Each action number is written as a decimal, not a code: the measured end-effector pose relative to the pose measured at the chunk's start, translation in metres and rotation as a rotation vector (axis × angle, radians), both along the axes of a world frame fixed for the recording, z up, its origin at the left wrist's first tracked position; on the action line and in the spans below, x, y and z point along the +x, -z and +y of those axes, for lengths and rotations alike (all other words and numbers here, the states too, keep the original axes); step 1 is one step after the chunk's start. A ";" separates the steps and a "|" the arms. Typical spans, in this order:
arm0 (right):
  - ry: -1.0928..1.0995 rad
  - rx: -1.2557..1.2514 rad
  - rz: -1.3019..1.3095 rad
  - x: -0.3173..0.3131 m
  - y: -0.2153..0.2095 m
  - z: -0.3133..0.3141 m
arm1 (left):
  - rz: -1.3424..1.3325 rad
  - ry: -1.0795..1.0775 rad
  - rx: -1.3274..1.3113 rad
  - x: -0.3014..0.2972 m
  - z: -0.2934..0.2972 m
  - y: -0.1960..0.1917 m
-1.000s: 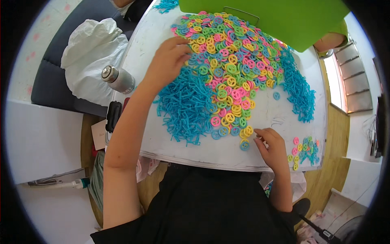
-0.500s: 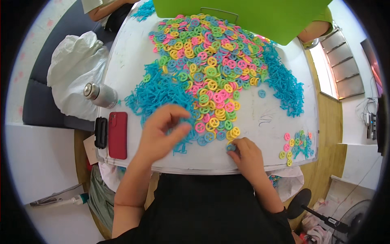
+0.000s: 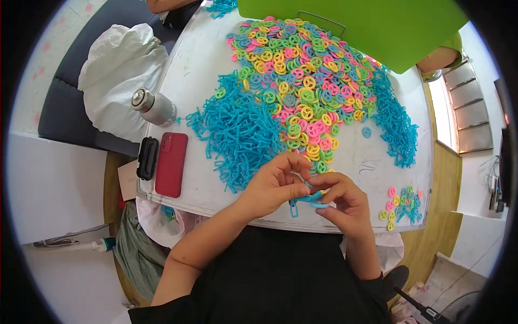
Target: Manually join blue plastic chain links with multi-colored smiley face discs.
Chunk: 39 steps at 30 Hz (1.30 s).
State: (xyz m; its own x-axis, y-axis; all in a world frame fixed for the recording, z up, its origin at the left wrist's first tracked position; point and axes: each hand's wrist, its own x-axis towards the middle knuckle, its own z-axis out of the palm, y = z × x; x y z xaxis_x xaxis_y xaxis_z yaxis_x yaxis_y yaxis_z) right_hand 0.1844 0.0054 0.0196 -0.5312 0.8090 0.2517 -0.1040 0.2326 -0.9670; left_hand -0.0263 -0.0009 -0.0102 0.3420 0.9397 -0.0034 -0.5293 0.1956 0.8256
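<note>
Near the table's front edge my two hands meet, fingers curled in. My left hand [image 3: 276,183] pinches a small blue plastic connector piece [image 3: 294,209], whose looped end hangs below the fingertips. My right hand [image 3: 348,202] grips a light blue plastic wheel [image 3: 319,206] between thumb and fingers, its edge facing me. A bit of yellow shows between the right fingers; what it belongs to is hidden. Beyond my left hand lies a heap of blue connector pieces [image 3: 237,132]. A large pile of spoked wheels [image 3: 307,82] in pink, yellow, green and blue spreads behind both hands.
At the left stand a steel flask [image 3: 156,108], a red phone [image 3: 171,164] and a black case [image 3: 147,158]. More blue pieces [image 3: 396,124] lie at the right, above a small mixed group [image 3: 402,205]. A green panel [image 3: 356,27] covers the far side, with another person's arm [image 3: 440,58] beside it.
My left hand has come right from the blue heap with a connector piece in it and now meets my right hand. The right hand has lifted its blue wheel. The whole view has shifted.
</note>
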 end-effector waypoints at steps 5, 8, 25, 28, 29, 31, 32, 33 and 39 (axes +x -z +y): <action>0.080 -0.266 0.044 -0.013 0.000 -0.005 | -0.023 -0.042 -0.071 -0.008 -0.007 -0.008; 0.051 -0.171 0.019 -0.016 0.001 -0.002 | 0.031 -0.042 -0.048 -0.012 -0.009 -0.006; 0.088 -0.632 0.272 -0.016 0.008 0.001 | 0.660 -0.230 0.243 -0.010 -0.018 -0.025; 0.147 -0.731 0.336 -0.022 0.010 -0.002 | 0.748 -0.406 0.535 -0.004 -0.019 -0.017; 0.166 -0.742 0.373 -0.024 0.008 -0.003 | 0.743 -0.452 0.535 -0.001 -0.021 -0.018; 0.185 -0.755 0.411 -0.029 0.008 -0.004 | 0.738 -0.497 0.532 0.003 -0.022 -0.018; 0.211 -0.753 0.424 -0.031 0.009 -0.005 | 0.754 -0.519 0.550 0.004 -0.023 -0.015; 0.237 -0.752 0.437 -0.032 0.009 -0.006 | 0.769 -0.541 0.568 0.004 -0.023 -0.013; 0.245 -0.856 0.394 -0.024 0.017 -0.005 | 1.007 -0.530 0.857 0.001 -0.026 -0.010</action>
State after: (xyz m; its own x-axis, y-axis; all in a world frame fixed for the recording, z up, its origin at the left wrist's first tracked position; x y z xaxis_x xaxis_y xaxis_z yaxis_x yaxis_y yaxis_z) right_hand 0.1602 0.0009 0.0027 -0.3270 0.8782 -0.3491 -0.4988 -0.4742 -0.7255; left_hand -0.0253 -0.0268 -0.0004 0.1482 0.7898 0.5952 0.4937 -0.5806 0.6475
